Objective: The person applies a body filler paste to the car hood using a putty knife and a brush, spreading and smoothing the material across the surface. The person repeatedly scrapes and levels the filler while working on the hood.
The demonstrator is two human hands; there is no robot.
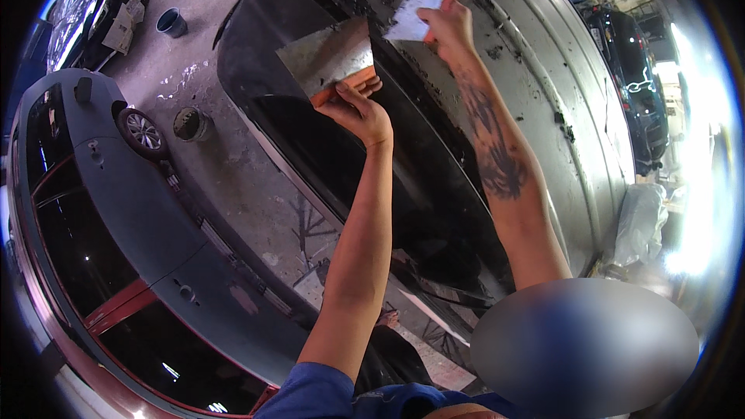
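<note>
Nearest us, our left hand (358, 109) grips a wide scraper (330, 58) by its orange handle, blade flat above the dark car body (434, 186), ready to spread. Farther out, our right hand (448, 27) pinches a smaller white scraper (417, 9) over the grey panel (559, 85).

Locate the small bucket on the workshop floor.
In the head view, the small bucket stands upper left on the concrete floor, left of the black car panel, beyond the grey car's wheel.
</note>
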